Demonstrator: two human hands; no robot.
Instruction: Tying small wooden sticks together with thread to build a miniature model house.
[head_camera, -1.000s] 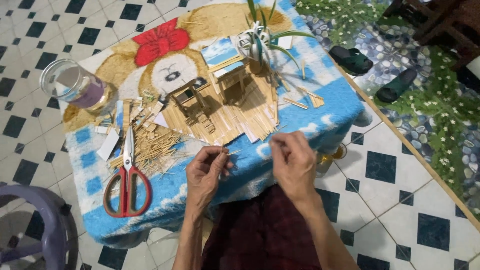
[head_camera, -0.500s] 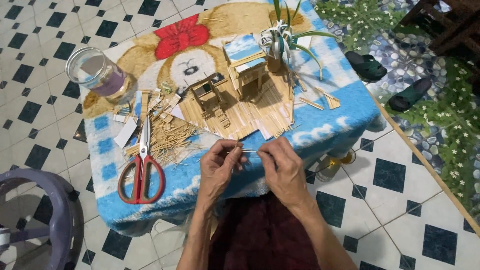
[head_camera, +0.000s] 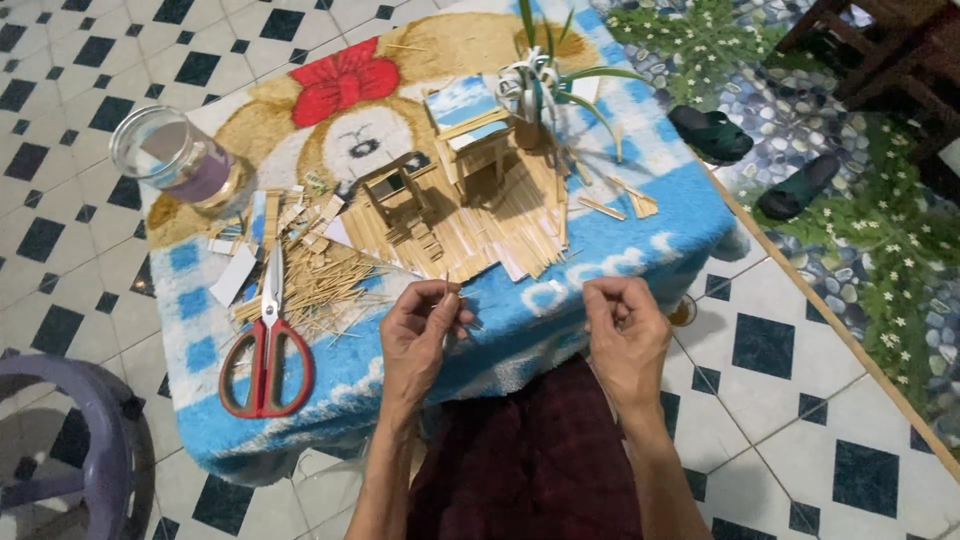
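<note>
Left hand: left hand (head_camera: 425, 328), grip pinched shut on a thin pale wooden stick (head_camera: 447, 290) that stands upright from the fingertips, over the near edge of the worktop.
Right hand: right hand (head_camera: 625, 335), fingers curled in; whether it holds anything cannot be told. Well apart from the left hand.
Worktop: low worktop under a blue and white fleece cloth with a cartoon dog print (head_camera: 640, 215).
Model: small stick-built house on a mat of sticks (head_camera: 470, 205), just beyond the hands.
Loose stock: heap of thin cut sticks (head_camera: 320, 285), beside red-handled scissors (head_camera: 268, 345).
Other: clear glass jar (head_camera: 180, 160); green potted plant (head_camera: 545, 95).
Step in hand: judged as handling a single stick for the model.
Next move: calls for fine, steady placement.
</note>
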